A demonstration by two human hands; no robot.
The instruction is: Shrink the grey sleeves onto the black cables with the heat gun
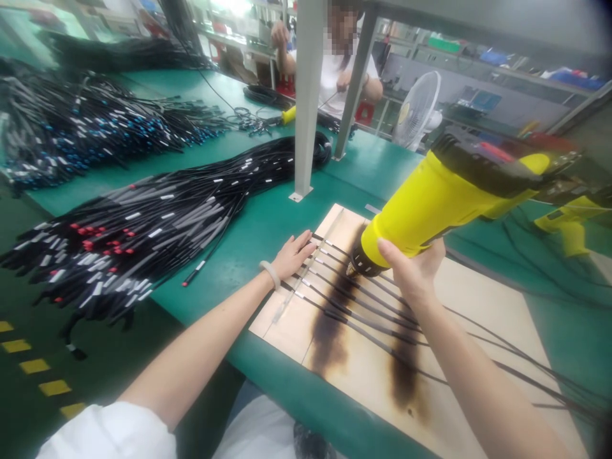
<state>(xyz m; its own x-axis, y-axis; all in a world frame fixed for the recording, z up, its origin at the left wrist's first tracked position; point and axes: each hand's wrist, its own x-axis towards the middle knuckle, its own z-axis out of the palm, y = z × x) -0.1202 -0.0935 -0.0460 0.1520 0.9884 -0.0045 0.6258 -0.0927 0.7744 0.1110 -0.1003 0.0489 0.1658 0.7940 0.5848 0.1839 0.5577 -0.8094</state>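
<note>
My right hand is wrapped round the barrel of a yellow and black heat gun, whose nozzle points down at several black cables laid side by side across a scorched wooden board. My left hand lies flat with fingers stretched out on the cables' left ends at the board's left edge. A pale bracelet sits on that wrist.
A large bundle of black cables with red and white tips lies left on the green bench. Another bundle with blue tips lies further back. A grey post stands behind the board. A person in white works opposite beside a fan.
</note>
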